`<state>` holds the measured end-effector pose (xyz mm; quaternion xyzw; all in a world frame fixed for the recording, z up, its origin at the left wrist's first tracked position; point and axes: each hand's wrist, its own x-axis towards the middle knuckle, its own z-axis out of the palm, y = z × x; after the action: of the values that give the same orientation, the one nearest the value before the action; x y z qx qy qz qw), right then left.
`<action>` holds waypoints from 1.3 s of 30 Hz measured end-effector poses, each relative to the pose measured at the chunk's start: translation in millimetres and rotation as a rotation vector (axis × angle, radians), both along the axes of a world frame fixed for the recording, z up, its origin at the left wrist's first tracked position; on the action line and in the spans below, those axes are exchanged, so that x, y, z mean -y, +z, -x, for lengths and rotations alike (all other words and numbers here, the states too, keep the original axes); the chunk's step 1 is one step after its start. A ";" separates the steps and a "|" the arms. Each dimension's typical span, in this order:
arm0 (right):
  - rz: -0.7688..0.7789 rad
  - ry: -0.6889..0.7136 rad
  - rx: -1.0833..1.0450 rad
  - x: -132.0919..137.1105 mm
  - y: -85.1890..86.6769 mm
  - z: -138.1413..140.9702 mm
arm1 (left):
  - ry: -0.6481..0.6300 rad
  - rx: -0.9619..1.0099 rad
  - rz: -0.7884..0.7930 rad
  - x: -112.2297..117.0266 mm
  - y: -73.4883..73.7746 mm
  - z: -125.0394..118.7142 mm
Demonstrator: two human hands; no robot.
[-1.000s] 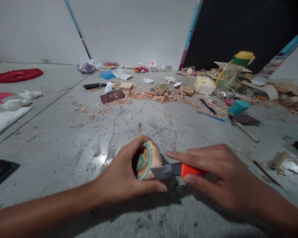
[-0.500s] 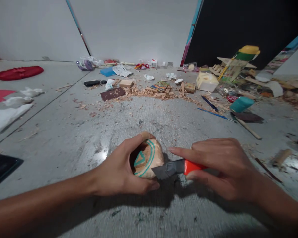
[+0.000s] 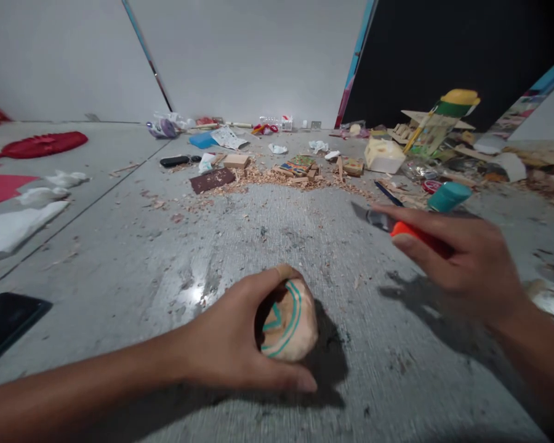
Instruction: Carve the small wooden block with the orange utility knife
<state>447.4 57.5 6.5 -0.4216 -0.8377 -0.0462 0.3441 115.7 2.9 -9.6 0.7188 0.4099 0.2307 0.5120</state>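
Note:
My left hand (image 3: 233, 341) is wrapped round a rounded piece of pale wood (image 3: 292, 323) with teal lines drawn on it, pressing it to the grey floor. My right hand (image 3: 461, 255) is raised above the floor to the right, closed on an orange-handled knife (image 3: 399, 229) whose grey blade points left, well away from the wood.
Wood shavings and blocks (image 3: 300, 172) lie scattered further back, with a brown sheet (image 3: 211, 180), a teal cup (image 3: 449, 197), a cream box (image 3: 384, 155) and a yellow-topped bottle (image 3: 443, 120). Red and white cloths (image 3: 23, 184) lie at the left. A black phone (image 3: 4, 320) rests near my left arm.
My right hand has lifted the knife off the wood and swung it up and to the right. The left hand keeps its hold on the wood.

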 end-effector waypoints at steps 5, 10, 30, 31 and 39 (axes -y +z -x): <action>0.206 0.250 0.002 26.1 -2.5 33.9 | 0.172 -0.090 -0.081 -9.7 -10.6 2.1; 0.328 0.398 0.102 33.3 -9.3 38.8 | 0.261 -0.110 -0.146 -9.8 -16.1 2.7; 0.265 0.262 0.005 41.9 -26.3 58.0 | 0.453 0.108 -0.011 -8.2 -18.7 -5.2; 0.274 0.257 0.004 41.6 -27.5 59.2 | 0.450 0.138 0.001 -8.6 -17.0 -5.7; 0.492 0.292 -0.082 39.2 -35.0 64.7 | 0.329 0.293 -0.016 -5.2 -21.8 -4.7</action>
<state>382.7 18.2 -28.5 -0.3690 -0.8609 0.2254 0.2681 120.4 8.1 -31.4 0.6052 0.4407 0.4165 0.5158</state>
